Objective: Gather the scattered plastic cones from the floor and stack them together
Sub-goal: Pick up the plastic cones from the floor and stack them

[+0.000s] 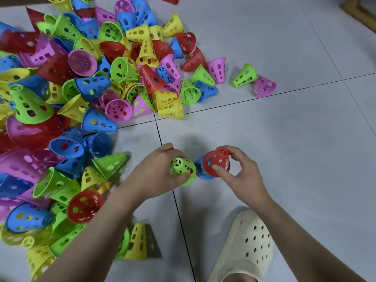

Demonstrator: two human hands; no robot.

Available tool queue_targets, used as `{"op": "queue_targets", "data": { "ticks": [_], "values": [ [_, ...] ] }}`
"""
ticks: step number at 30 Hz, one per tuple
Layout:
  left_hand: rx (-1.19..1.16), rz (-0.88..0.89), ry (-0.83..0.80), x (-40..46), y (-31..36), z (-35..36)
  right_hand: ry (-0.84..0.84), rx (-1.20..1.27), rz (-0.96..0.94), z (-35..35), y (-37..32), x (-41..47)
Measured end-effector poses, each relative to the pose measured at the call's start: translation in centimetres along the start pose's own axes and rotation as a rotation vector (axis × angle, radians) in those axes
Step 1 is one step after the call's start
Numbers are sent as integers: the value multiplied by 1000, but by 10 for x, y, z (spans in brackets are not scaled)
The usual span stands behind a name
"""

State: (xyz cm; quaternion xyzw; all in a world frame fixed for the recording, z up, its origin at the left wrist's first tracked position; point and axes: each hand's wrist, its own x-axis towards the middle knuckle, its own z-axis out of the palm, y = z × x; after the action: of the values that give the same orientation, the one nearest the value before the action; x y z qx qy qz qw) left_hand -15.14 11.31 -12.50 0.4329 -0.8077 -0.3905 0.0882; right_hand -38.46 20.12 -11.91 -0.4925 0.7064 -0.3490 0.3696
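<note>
Grey tiled floor (284,149), crossed by dark grout lines. Sprawling over its left half, a heap of perforated plastic cones (81,88) in red, blue, green, yellow and pink, most tipped on their sides. Lower right, a cream perforated clog (248,245). Near centre, left hand (160,169) curled round a green cone (182,169), narrow end toward the camera. Just beside it, right hand (238,171) pinching a red cone (216,162) between thumb and fingers, a blue cone (202,169) partly hidden behind.
</note>
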Motion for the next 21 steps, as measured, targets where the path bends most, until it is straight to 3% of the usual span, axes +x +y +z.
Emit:
{"op": "queue_targets", "data": {
  "ticks": [13,21],
  "values": [
    [169,-93,-11,1,-2,28,-119,-201,-50,12,25,2],
    [205,-108,-31,-7,-19,-9,-163,-310,-62,14,23,2]
  ]
}}
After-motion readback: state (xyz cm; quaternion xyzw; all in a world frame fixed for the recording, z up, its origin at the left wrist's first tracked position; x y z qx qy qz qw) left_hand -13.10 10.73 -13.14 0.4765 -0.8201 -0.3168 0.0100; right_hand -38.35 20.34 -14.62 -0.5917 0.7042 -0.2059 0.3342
